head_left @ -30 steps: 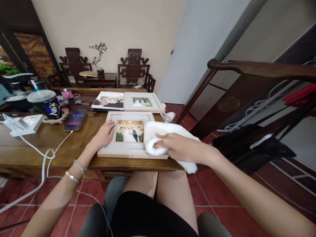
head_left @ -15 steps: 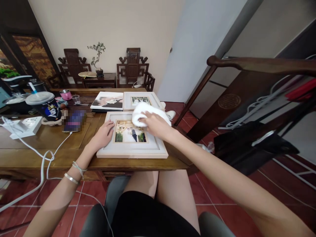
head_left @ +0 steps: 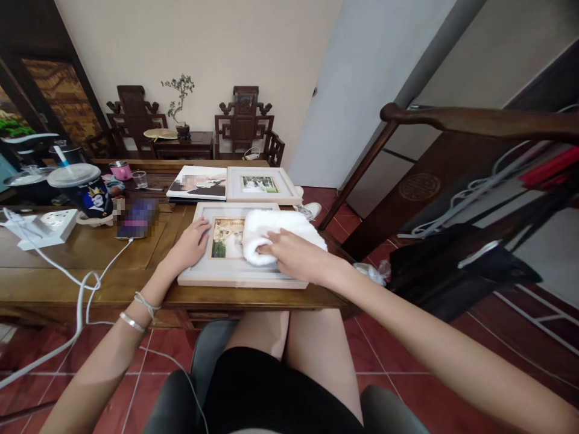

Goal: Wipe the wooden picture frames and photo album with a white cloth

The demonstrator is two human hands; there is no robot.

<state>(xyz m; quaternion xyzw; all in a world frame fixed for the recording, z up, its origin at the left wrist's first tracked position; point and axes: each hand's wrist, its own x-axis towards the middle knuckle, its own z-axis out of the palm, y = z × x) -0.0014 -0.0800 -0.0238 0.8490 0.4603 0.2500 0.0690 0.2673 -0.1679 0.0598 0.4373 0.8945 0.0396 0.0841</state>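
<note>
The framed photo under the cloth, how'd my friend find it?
Find the wooden table, then its near edge. A pale framed photo lies there. Unlike the similar frame behind, it has the person's left hand and a fluffy white cloth on it.

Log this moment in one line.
left grip: resting on near frame, left side | right grip: holds white cloth over photo, right part | beyond: second frame

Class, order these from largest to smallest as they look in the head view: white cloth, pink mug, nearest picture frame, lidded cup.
1. Nearest picture frame, judged by its outline, since part is covered
2. White cloth
3. Lidded cup
4. Pink mug
</note>
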